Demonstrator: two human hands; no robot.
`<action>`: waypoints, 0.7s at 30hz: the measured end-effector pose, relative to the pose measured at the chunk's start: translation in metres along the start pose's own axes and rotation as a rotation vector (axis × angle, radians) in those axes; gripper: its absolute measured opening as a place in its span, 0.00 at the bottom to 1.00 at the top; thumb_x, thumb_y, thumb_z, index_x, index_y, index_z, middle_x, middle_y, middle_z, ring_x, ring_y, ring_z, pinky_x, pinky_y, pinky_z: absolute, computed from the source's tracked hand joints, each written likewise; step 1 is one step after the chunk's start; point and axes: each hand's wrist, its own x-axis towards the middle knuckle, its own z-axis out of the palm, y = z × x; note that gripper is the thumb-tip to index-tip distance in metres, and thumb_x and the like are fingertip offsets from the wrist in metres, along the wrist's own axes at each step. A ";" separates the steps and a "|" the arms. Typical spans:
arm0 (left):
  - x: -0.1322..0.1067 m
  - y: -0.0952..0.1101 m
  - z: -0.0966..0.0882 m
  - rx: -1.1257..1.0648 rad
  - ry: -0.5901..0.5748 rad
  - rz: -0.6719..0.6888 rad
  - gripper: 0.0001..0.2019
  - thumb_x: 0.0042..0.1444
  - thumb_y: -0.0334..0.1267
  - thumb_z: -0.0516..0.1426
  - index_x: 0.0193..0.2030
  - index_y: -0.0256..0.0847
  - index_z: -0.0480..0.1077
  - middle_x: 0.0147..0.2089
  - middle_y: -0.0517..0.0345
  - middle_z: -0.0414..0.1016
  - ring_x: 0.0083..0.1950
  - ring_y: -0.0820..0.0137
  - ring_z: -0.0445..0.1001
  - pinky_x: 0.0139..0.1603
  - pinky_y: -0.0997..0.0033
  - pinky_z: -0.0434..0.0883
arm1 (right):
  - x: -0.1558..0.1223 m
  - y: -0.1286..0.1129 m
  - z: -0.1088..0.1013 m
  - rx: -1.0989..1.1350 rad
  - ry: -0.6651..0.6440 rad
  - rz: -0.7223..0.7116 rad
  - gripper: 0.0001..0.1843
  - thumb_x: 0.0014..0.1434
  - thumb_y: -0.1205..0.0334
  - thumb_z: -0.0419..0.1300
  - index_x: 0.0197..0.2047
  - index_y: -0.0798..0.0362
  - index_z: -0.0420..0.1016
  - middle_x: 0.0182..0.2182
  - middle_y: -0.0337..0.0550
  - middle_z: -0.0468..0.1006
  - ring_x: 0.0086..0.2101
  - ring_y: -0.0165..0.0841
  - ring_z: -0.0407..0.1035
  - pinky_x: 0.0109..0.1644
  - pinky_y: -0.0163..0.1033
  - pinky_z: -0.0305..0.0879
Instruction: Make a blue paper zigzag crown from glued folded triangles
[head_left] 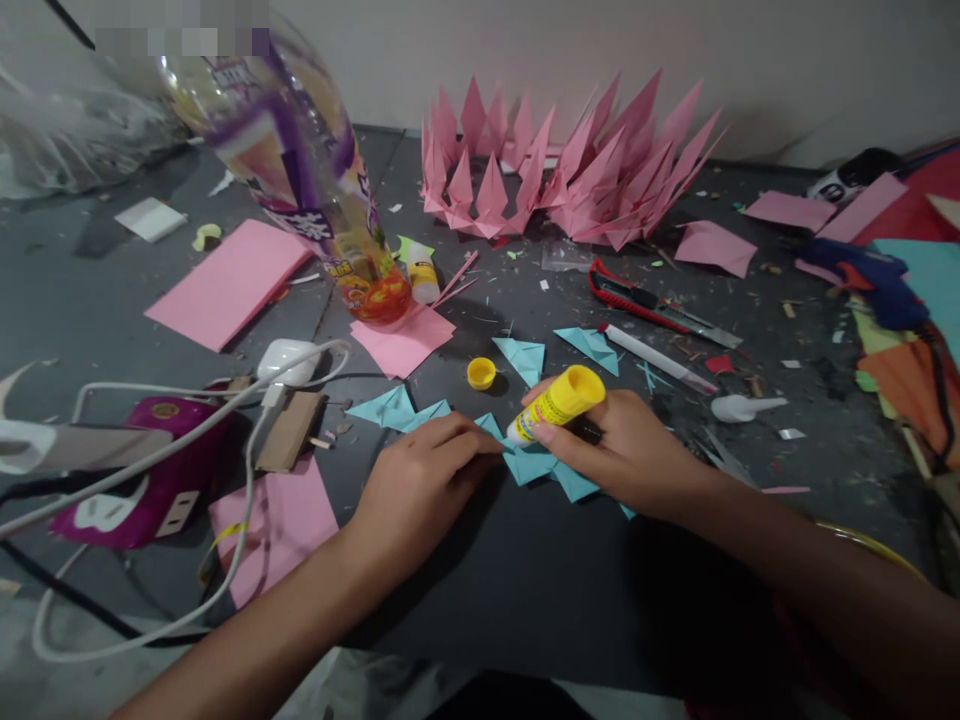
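My right hand is closed around a yellow glue stick. Its white lower end is tilted down onto a row of light blue folded paper pieces. My left hand presses its fingertips on the same row, just left of the glue stick, and covers part of it. More of the blue folds show beyond the left knuckles. Two loose blue folded pieces lie farther back. A small yellow cap stands beyond my left fingers.
Pink folded-paper crowns stand at the back. A plastic bottle rises left of centre. A red utility knife and a white pen lie right. White cables cross a purple power socket. A blue glue gun is far right.
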 end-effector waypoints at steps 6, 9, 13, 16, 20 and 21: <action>-0.001 -0.001 0.001 -0.156 0.047 -0.064 0.04 0.55 0.28 0.56 0.34 0.39 0.72 0.32 0.59 0.75 0.34 0.74 0.74 0.34 0.77 0.70 | 0.012 -0.004 0.001 -0.112 -0.183 -0.107 0.13 0.57 0.55 0.53 0.38 0.55 0.72 0.28 0.41 0.75 0.28 0.32 0.68 0.32 0.36 0.60; -0.001 -0.001 0.001 -0.195 0.050 -0.088 0.04 0.55 0.28 0.56 0.33 0.38 0.72 0.31 0.60 0.75 0.33 0.74 0.74 0.34 0.77 0.69 | 0.017 -0.003 0.001 -0.182 -0.215 -0.199 0.11 0.56 0.56 0.54 0.37 0.54 0.71 0.30 0.42 0.76 0.31 0.33 0.70 0.34 0.36 0.60; 0.000 -0.001 0.000 -0.229 0.029 -0.106 0.03 0.54 0.28 0.58 0.32 0.38 0.72 0.30 0.60 0.74 0.33 0.74 0.74 0.34 0.78 0.68 | 0.019 0.001 0.004 -0.214 -0.205 -0.282 0.10 0.56 0.56 0.56 0.37 0.53 0.71 0.31 0.43 0.77 0.32 0.34 0.71 0.35 0.36 0.63; 0.000 0.000 -0.002 -0.229 0.013 -0.117 0.01 0.52 0.30 0.60 0.31 0.39 0.72 0.30 0.61 0.75 0.32 0.74 0.73 0.33 0.78 0.67 | 0.017 0.007 0.007 -0.200 -0.167 -0.288 0.11 0.55 0.59 0.57 0.42 0.53 0.71 0.35 0.44 0.79 0.35 0.35 0.73 0.38 0.37 0.65; 0.002 0.002 -0.004 -0.215 -0.009 -0.146 0.04 0.53 0.37 0.61 0.32 0.40 0.74 0.31 0.61 0.76 0.33 0.73 0.74 0.35 0.76 0.67 | 0.006 0.012 0.003 -0.179 0.051 -0.378 0.12 0.55 0.60 0.58 0.44 0.50 0.70 0.37 0.43 0.80 0.37 0.35 0.74 0.40 0.38 0.68; 0.003 0.003 -0.004 -0.196 -0.014 -0.162 0.05 0.54 0.39 0.60 0.32 0.40 0.74 0.31 0.61 0.76 0.33 0.73 0.74 0.35 0.76 0.67 | 0.002 0.011 -0.001 -0.176 0.168 -0.399 0.12 0.56 0.60 0.57 0.44 0.50 0.70 0.38 0.44 0.80 0.38 0.35 0.74 0.41 0.38 0.69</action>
